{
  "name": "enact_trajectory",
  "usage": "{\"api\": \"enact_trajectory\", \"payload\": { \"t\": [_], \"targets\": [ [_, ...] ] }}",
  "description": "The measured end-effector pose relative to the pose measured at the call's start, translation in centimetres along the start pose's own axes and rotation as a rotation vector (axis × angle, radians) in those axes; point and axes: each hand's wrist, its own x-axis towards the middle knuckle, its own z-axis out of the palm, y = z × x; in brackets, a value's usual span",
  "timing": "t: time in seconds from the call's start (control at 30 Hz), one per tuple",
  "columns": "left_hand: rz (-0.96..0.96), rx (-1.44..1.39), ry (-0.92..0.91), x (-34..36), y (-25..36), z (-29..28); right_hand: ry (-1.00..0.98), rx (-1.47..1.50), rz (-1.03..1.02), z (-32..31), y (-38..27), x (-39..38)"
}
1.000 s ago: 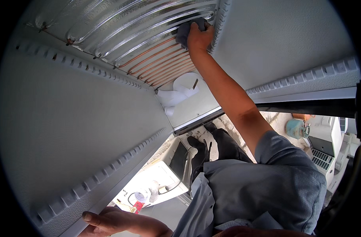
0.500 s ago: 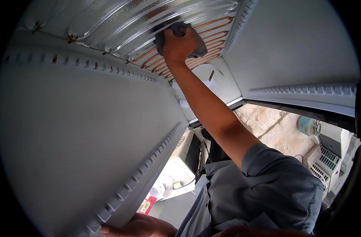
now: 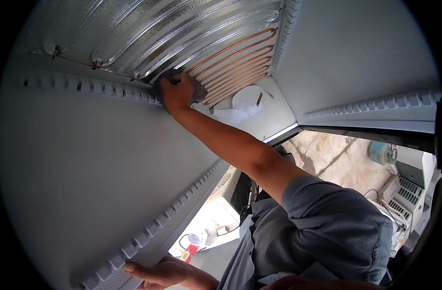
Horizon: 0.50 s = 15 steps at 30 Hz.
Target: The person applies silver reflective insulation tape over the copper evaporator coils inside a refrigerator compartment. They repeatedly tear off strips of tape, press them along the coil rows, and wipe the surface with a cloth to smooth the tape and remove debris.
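My right hand [image 3: 176, 92], at the end of an arm stretched up and across, is closed on a dark grey cloth [image 3: 198, 90]. The cloth presses against the cabinet's back panel where it meets the left wall. Shiny foil tape [image 3: 182, 36] covers many of the panel's tube loops; bare copper tubes [image 3: 235, 65] show to the right of the cloth. Low on the left, my left hand [image 3: 165, 273] grips the front edge of the left wall [image 3: 100, 164], thumb on the inside beside a notched white rail [image 3: 158, 222]. Its other fingers are mostly hidden.
The right wall [image 3: 366, 53] has notched rails too. White sheet pieces [image 3: 247, 101] lie at the cabinet's far end. Outside are a teal gas cylinder [image 3: 381, 152], a vented beige unit [image 3: 399, 195], and a white surface holding a small white container [image 3: 196, 238] and a red packet [image 3: 188, 253].
My right hand and the cloth have moved left and down along the panel to the left wall, uncovering more copper tubes. My left hand stays at the wall's edge.
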Motion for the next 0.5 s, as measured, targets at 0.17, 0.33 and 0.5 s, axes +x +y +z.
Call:
{"api": "enact_trajectory", "payload": {
  "t": [0.17, 0.33, 0.5],
  "targets": [
    [-0.006, 0.091, 0.04, 0.2, -2.1, -3.2, 0.18, -0.027, 0.01, -4.4, -1.7, 6.3],
    [-0.063, 0.214, 0.133, 0.2, -1.5, -2.5, 0.406, 0.021, -0.071, -12.6, -3.7, 18.5],
    [-0.053, 0.157, 0.117, -0.3, -1.7, -1.3, 0.441, 0.164, 0.044, -16.6, -6.4, 23.9]
  ]
}}
